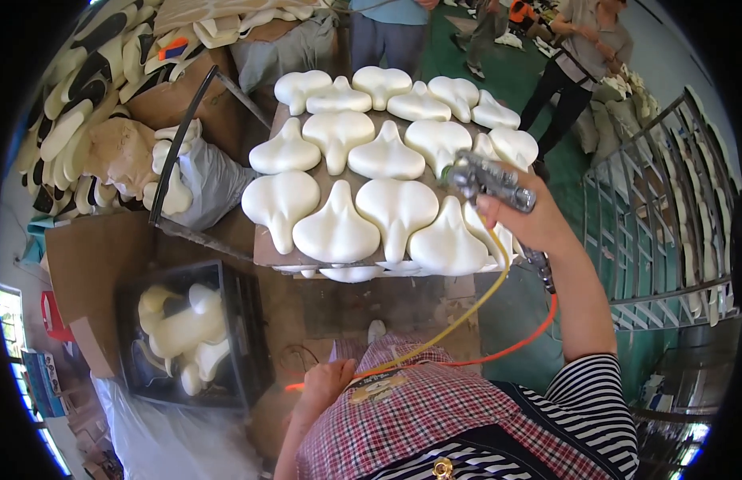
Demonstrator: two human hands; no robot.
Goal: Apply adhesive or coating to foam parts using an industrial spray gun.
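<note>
My right hand (531, 214) is wrapped round a metal spray gun (499, 182), held over the right side of a board (263, 250). White foam bicycle saddle pads (396, 210) lie on that board in rows, noses turned alternately toward and away from me. A yellow hose (467, 318) and an orange hose (539, 332) run from the gun across to my left. Low in front of my apron, my left hand (327, 382) is closed on the orange hose, which shows on both sides of it. Whether the yellow hose is also in that grip is hidden.
A dark bin (255, 336) with pale foam pieces stands left. Piled pads (75, 128) and a grey bag (211, 180) lie beyond a metal frame (183, 128). Metal racks (643, 216) stand right. One person (391, 36) stands across the board, another (571, 72) farther right.
</note>
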